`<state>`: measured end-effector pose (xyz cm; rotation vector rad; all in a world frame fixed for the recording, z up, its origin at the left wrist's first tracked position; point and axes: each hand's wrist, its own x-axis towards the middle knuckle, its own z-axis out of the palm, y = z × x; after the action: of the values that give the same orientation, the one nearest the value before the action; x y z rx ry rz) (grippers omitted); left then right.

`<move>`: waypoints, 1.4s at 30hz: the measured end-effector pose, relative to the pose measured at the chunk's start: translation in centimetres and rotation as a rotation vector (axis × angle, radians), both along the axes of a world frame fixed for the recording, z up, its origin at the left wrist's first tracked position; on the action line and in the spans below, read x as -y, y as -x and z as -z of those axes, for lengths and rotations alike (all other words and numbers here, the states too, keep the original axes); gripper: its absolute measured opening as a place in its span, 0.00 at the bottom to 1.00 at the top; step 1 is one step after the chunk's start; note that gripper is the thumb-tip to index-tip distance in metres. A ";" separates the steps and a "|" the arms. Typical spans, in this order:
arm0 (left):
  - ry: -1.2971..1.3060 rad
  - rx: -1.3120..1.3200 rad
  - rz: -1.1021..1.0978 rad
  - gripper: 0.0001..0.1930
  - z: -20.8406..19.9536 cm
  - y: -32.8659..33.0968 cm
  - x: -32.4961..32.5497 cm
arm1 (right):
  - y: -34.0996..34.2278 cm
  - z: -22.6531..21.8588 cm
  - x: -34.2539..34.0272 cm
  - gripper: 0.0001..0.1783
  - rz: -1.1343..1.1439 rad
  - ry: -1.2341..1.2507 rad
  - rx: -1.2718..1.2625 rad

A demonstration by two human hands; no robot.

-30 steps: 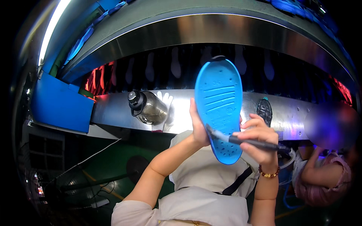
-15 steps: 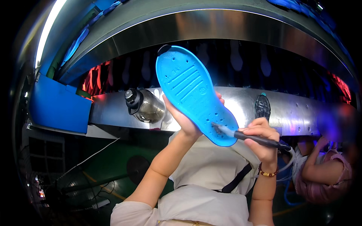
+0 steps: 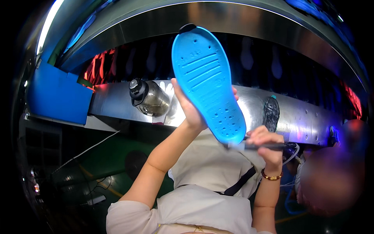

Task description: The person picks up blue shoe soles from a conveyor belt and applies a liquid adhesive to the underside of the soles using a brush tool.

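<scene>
My left hand (image 3: pixel 191 109) holds a bright blue shoe sole (image 3: pixel 206 82) upright by its long edge, grooved face toward me, toe end up and tilted to the left. My right hand (image 3: pixel 268 146) grips a thin dark brush (image 3: pixel 259 146) lying level, its pale tip touching the sole's lower end. A beaded bracelet (image 3: pixel 271 177) sits on my right wrist.
A shiny metal ledge (image 3: pixel 117 101) runs across in front of me with a steel bottle (image 3: pixel 150 99) with a black cap and a dark sole (image 3: pixel 271 113) on it. A blue box (image 3: pixel 56 95) is at the left. Another person (image 3: pixel 331 171) is at the lower right.
The sole has swung from leaning left to nearly upright and risen. The brush has slid from the sole's lower face down to its bottom edge.
</scene>
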<state>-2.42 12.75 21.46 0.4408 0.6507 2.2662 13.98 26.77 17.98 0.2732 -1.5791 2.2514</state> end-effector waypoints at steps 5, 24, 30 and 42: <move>-0.106 0.114 0.153 0.45 1.2 -1.3 -0.1 | 0.5 1.4 2.2 0.14 0.131 0.313 0.112; 0.567 0.177 0.774 0.29 0.9 -0.3 2.4 | -1.4 -7.3 -0.5 0.10 -0.174 -0.706 0.121; 0.699 -0.233 0.909 0.31 -0.6 0.0 3.3 | -1.7 -8.4 -1.4 0.12 -0.360 -0.998 0.206; 0.611 -0.050 0.743 0.31 -0.9 1.7 4.7 | -1.9 -7.4 -2.8 0.11 0.040 -0.777 0.109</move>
<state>-4.15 8.08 22.37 0.3508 0.9658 1.2840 15.93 29.55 25.33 0.3125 -2.4317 1.5408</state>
